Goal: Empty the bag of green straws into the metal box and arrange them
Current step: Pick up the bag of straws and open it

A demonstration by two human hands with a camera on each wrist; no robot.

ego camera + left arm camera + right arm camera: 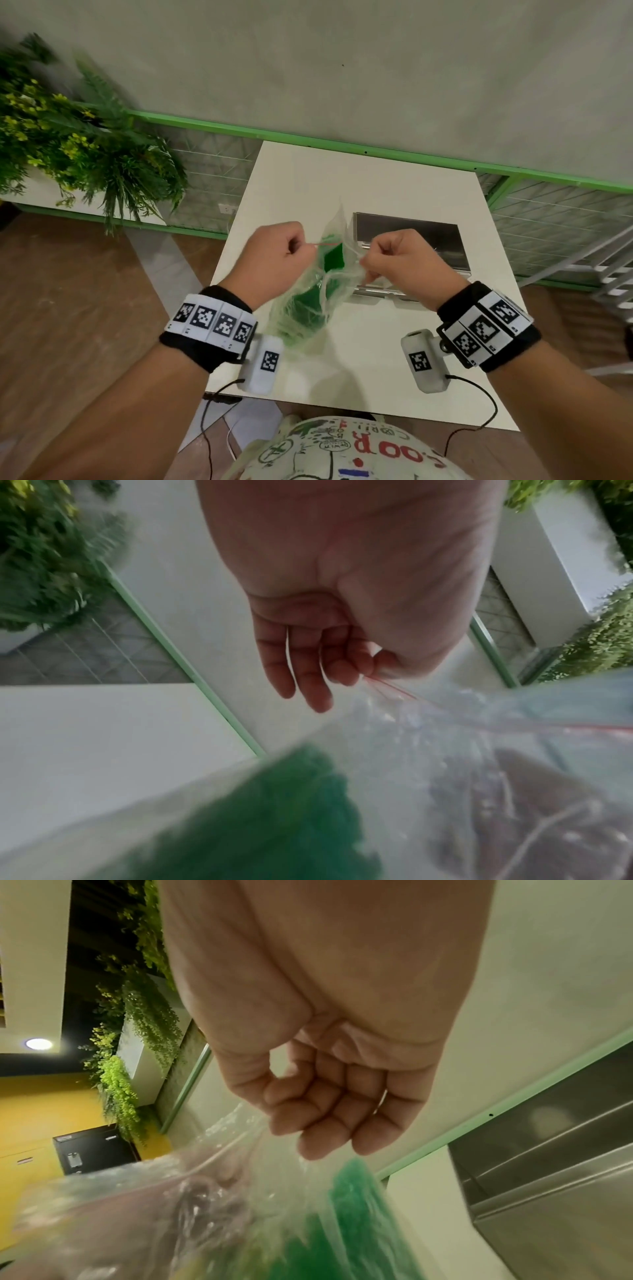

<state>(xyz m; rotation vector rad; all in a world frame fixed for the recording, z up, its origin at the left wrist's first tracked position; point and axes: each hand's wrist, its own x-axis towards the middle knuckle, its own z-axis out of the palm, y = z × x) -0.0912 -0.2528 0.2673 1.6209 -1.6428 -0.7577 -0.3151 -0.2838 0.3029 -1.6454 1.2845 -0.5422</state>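
Bag (310, 291) of green straws (313, 301) hangs above the near table (291, 178), mouth up, left hand (274, 255) and right hand (404, 260) each pinching one lip; metal box (411, 240) lies just far-right, nearer right hand

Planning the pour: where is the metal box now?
Head view: metal box sits on the white table, right of centre, just behind the right hand.

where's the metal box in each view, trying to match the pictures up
Head: the shiny rectangular metal box lies open on the white table, right of centre, behind the right hand.
Left wrist: not in it.
Right wrist: at the right edge.
Shared landmark: the clear plastic bag of green straws.
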